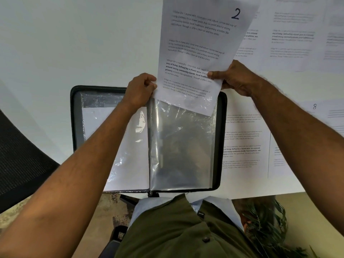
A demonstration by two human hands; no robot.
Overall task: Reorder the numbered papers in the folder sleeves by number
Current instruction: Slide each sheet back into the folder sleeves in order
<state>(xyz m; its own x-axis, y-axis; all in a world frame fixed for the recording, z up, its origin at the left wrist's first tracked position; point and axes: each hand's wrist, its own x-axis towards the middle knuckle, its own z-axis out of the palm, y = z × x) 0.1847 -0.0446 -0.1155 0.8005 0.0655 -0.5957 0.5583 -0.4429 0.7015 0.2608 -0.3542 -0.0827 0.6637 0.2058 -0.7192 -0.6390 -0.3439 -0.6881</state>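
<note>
A black zip folder (75, 116) lies open on the white table. Its right-hand clear sleeve (182, 146) shows no paper lower down. The sheet marked 2 (197, 45) stands tilted above that sleeve, and its bottom edge sits just inside the sleeve's top opening. My left hand (139, 90) pinches the top left corner of the sleeve beside the sheet's lower left edge. My right hand (236, 77) grips the sheet's right edge, thumb on the front. The left-hand sleeve (130, 155) holds a white sheet whose number is hidden by my arm.
Several loose printed sheets lie on the table to the right, one marked 8 (314, 107), another (243, 142) right beside the folder. More sheets (292, 38) lie at the far right. A black mesh chair (20, 157) stands at the left. The table's near edge runs just below the folder.
</note>
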